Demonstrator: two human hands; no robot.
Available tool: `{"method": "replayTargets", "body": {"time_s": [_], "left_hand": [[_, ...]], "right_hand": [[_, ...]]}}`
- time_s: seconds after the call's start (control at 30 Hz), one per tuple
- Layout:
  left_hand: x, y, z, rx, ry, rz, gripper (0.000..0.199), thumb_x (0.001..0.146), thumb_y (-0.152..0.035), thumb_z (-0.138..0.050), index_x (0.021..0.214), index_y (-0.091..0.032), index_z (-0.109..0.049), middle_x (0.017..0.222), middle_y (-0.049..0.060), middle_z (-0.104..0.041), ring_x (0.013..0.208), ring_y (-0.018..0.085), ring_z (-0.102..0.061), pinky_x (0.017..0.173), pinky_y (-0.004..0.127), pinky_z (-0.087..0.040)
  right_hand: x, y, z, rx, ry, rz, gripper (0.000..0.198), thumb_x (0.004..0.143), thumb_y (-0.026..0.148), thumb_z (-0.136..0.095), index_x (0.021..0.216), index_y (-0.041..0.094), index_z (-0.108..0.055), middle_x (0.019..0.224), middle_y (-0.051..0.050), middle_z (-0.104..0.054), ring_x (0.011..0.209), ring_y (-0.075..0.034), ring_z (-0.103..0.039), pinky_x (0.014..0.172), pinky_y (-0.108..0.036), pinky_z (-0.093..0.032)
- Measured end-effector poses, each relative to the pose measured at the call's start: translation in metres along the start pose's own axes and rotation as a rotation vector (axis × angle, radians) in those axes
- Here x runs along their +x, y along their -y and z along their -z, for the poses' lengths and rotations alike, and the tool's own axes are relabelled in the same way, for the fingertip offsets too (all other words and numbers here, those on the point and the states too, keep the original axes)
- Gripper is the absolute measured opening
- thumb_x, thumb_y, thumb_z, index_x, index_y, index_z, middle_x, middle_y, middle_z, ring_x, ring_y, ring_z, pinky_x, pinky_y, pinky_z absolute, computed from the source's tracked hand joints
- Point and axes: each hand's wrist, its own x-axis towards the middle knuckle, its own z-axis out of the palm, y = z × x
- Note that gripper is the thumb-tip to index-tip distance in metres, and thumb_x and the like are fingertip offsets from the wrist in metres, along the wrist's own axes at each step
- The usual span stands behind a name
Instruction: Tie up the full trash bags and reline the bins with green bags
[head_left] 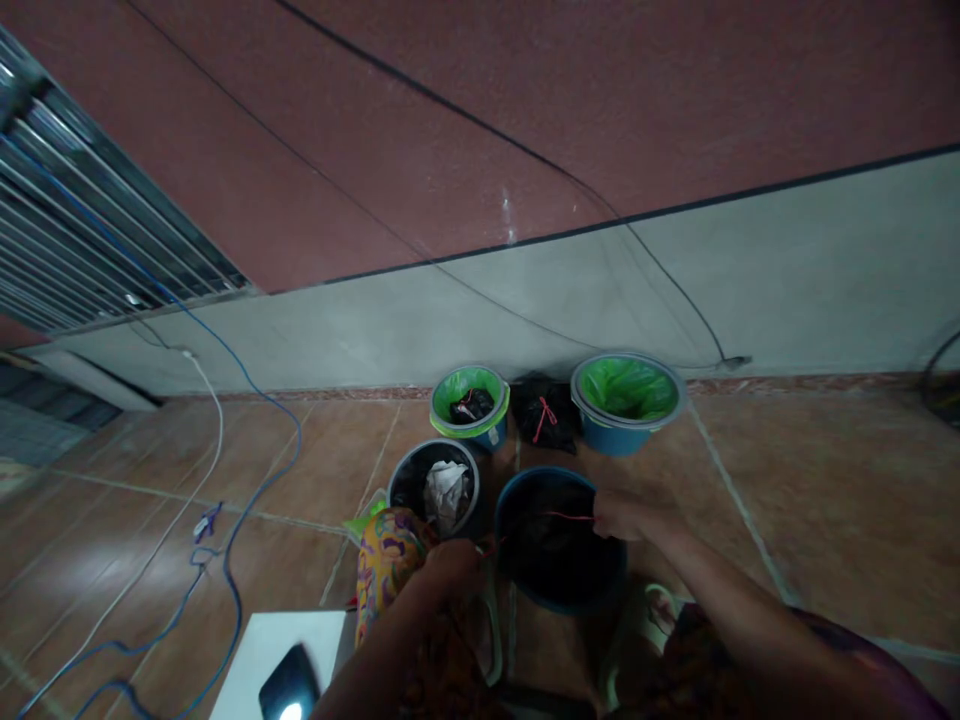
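Note:
In front of my feet stands a blue bin (504, 512) with a dark interior, apparently lined with a black bag (555, 565). A thin red string (566, 516) runs across its mouth. On the bin's right side my right hand (619, 516) is closed on one end of the string. My left hand (459, 562) is closed at the left rim, with a bit of red string showing by its fingers. Beside it, a grey-rimmed bin (396, 480) lined in black holds crumpled paper (448, 492).
By the wall stand two green-lined bins, a small one (491, 437) and a larger one (615, 440), with a black bag (544, 425) tied in red between them. At lower left lie a white box (255, 650), a dark phone-like object (291, 685) and a blue cable (259, 490).

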Motion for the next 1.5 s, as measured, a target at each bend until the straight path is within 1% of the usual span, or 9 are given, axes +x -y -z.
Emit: {"method": "replayTargets", "body": {"time_s": [0.07, 0.23, 0.5, 0.8, 0.9, 1.07, 1.17, 1.37, 1.5], "left_hand": [[0.006, -0.006, -0.006, -0.112, 0.081, -0.061, 0.023, 0.064, -0.028, -0.068, 0.046, -0.021, -0.056, 0.049, 0.001, -0.051, 0.064, 0.02, -0.059, 0.067, 0.027, -0.042], [0.027, -0.039, -0.014, -0.517, 0.068, -0.131, 0.028, 0.081, -0.035, -0.049, 0.066, -0.017, -0.064, 0.05, -0.004, -0.045, 0.05, 0.011, -0.04, 0.053, 0.023, -0.032], [0.04, -0.067, 0.0, -0.457, -0.262, -0.313, 0.025, 0.079, -0.035, -0.056, 0.061, -0.021, -0.066, 0.076, 0.003, -0.065, 0.09, 0.018, -0.059, 0.085, 0.026, -0.043], [0.059, -0.077, -0.017, -1.256, -0.071, -0.193, 0.044, 0.067, -0.058, -0.072, 0.07, -0.015, -0.062, 0.07, 0.002, -0.063, 0.067, 0.013, -0.057, 0.074, 0.028, -0.047], [0.065, -0.08, -0.02, -1.373, -0.09, -0.12, 0.045, 0.059, -0.052, -0.081, 0.074, -0.014, -0.063, 0.072, 0.002, -0.062, 0.067, 0.011, -0.057, 0.076, 0.028, -0.047], [0.076, -0.077, -0.022, -1.201, -0.061, -0.225, 0.03, 0.056, -0.022, -0.08, 0.083, -0.013, -0.071, 0.071, -0.001, -0.061, 0.067, 0.009, -0.053, 0.074, 0.025, -0.042], [0.084, -0.073, -0.029, -1.092, -0.031, -0.316, 0.039, 0.055, -0.013, -0.073, 0.093, -0.014, -0.074, 0.074, -0.001, -0.064, 0.071, 0.011, -0.055, 0.076, 0.025, -0.042], [0.093, -0.078, -0.049, -0.764, 0.021, -0.449, 0.025, 0.061, -0.02, -0.074, 0.086, -0.014, -0.073, 0.082, 0.003, -0.07, 0.08, 0.017, -0.059, 0.078, 0.028, -0.046], [0.094, -0.078, -0.054, -0.635, -0.079, -0.424, 0.021, 0.078, -0.033, -0.064, 0.085, -0.016, -0.073, 0.079, 0.002, -0.069, 0.079, 0.016, -0.058, 0.075, 0.027, -0.045]], "right_hand": [[-0.005, 0.029, 0.005, -0.016, 0.16, 0.162, 0.019, 0.068, 0.027, -0.065, 0.05, 0.02, -0.063, 0.048, -0.001, -0.055, 0.05, -0.014, -0.052, 0.055, -0.028, -0.039], [-0.019, 0.083, 0.011, 0.255, 0.197, 0.454, 0.037, 0.088, 0.044, -0.045, 0.075, 0.017, -0.067, 0.067, -0.002, -0.065, 0.062, -0.013, -0.056, 0.059, -0.023, -0.041], [-0.02, 0.086, 0.014, 0.241, 0.148, 0.476, 0.037, 0.09, 0.045, -0.043, 0.075, 0.018, -0.064, 0.072, -0.002, -0.066, 0.068, -0.014, -0.057, 0.065, -0.024, -0.042], [-0.025, 0.092, 0.016, 0.249, 0.218, 0.521, 0.035, 0.091, 0.04, -0.042, 0.074, 0.018, -0.063, 0.073, -0.002, -0.065, 0.066, -0.013, -0.057, 0.062, -0.023, -0.04], [-0.021, 0.091, 0.02, 0.066, 0.094, 0.457, 0.034, 0.091, 0.037, -0.043, 0.07, 0.018, -0.061, 0.066, -0.002, -0.062, 0.062, -0.014, -0.053, 0.06, -0.024, -0.036], [-0.016, 0.082, 0.021, -0.214, 0.0, 0.441, 0.031, 0.093, 0.032, -0.043, 0.074, 0.018, -0.064, 0.074, -0.005, -0.066, 0.068, -0.015, -0.056, 0.061, -0.027, -0.032], [-0.018, 0.079, 0.013, -0.328, 0.021, 0.492, 0.03, 0.093, 0.03, -0.044, 0.077, 0.019, -0.066, 0.08, -0.006, -0.068, 0.072, -0.016, -0.058, 0.063, -0.027, -0.033], [-0.021, 0.087, 0.005, -0.333, 0.053, 0.585, 0.024, 0.09, 0.023, -0.046, 0.078, 0.019, -0.067, 0.082, -0.004, -0.068, 0.079, -0.016, -0.059, 0.07, -0.027, -0.038], [-0.011, 0.087, 0.018, -0.21, -0.157, 0.454, 0.024, 0.088, 0.022, -0.048, 0.101, 0.017, -0.068, 0.104, -0.008, -0.068, 0.095, -0.018, -0.061, 0.084, -0.029, -0.042]]}}
